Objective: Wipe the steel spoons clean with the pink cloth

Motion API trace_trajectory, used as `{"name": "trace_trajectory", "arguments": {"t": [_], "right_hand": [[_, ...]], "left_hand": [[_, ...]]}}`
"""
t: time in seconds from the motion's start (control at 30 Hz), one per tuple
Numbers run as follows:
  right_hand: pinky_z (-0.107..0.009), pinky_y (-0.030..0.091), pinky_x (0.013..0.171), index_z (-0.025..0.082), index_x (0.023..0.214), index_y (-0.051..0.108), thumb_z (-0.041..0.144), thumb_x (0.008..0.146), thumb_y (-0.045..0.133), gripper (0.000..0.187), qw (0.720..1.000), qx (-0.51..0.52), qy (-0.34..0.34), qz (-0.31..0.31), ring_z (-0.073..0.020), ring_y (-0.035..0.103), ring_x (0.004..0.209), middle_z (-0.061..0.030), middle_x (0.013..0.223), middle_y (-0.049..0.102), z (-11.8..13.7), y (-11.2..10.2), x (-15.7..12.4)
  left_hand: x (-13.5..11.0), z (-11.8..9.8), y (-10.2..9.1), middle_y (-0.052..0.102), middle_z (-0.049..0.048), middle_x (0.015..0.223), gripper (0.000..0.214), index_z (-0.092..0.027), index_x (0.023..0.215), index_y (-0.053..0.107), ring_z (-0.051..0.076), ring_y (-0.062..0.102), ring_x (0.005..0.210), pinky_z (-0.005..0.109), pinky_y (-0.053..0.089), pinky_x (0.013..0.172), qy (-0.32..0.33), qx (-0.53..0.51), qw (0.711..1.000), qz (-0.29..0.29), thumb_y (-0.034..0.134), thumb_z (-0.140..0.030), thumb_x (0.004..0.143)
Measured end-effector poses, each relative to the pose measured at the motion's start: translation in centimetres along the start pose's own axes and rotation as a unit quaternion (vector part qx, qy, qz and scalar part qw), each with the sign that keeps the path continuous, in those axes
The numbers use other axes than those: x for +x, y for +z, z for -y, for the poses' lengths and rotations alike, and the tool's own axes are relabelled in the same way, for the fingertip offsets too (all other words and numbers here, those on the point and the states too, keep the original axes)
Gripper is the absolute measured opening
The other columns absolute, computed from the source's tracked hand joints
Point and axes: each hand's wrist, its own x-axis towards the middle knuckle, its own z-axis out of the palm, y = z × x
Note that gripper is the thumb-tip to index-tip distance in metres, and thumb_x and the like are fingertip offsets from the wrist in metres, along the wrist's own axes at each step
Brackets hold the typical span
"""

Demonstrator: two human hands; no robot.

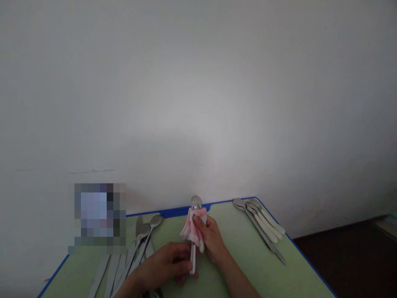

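My left hand (166,263) is closed round the lower handle of a metal spoon (195,202), which stands nearly upright over the table. My right hand (211,240) pinches a pink and white cloth (194,225) wrapped round the spoon's neck, just below the bowl. The spoon's bowl sticks out above the cloth. Both hands are low in the view, near the middle of the light green table (235,236).
Several spoons and knives (136,248) lie on the table to the left. Another group of spoons and forks (262,223) lies at the right, near the blue table edge (173,212). A white wall fills the background. A blurred patch sits at the left.
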Motion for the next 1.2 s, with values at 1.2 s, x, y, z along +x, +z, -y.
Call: {"name": "trace_trajectory", "arguments": {"t": [1.2], "right_hand": [[-0.021, 0.028, 0.048, 0.014, 0.062, 0.055, 0.046, 0.058, 0.073, 0.037, 0.991, 0.117, 0.058, -0.038, -0.0071, 0.04, 0.048, 0.004, 0.052, 0.051, 1.1, 0.7, -0.5]], "left_hand": [[0.1, 0.2, -1.1, 0.064, 0.0013, 0.078, 0.033, -0.015, 0.082, 0.061, 0.012, 0.055, 0.065, 0.022, 0.046, 0.056, -0.043, -0.019, 0.999, -0.013, 0.076, -0.035, 0.062]]}}
